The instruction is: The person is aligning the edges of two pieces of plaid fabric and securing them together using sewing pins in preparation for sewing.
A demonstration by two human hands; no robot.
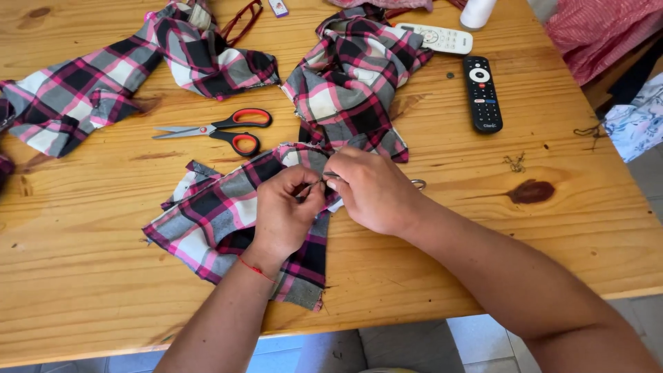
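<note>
A piece of pink, black and grey plaid fabric (214,214) lies on the wooden table (449,242) in front of me. My left hand (283,214) pinches its upper edge, with a thin red string around the wrist. My right hand (373,190) meets it from the right, fingertips closed on the same edge around a small thin metal tool, mostly hidden; a metal loop (418,184) shows behind the hand. Both hands touch at the fingertips.
Orange-handled scissors (221,130) lie just beyond the fabric. More plaid pieces lie at the far left (76,90) and far centre (352,76). A black remote (481,93), a white remote (435,38) and thread scraps (514,163) are at the right. Red glasses (242,17) sit at the back.
</note>
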